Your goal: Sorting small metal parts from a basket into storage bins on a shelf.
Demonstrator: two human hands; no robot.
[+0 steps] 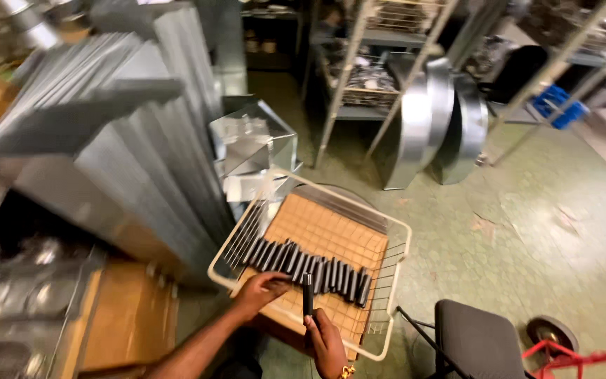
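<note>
One black bar upright (lengthwise), right hand gripping

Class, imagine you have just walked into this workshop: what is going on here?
A person stands over a cream wire basket lined with brown cardboard, where a row of dark metal bars lies side by side. The right hand holds one dark bar upright over the basket's near edge. The left hand reaches into the basket and rests by the near end of the row. Folded sheet-metal ducts lean to the left, curved metal pieces stand on the floor behind, and a black chair sits to the right.
</note>
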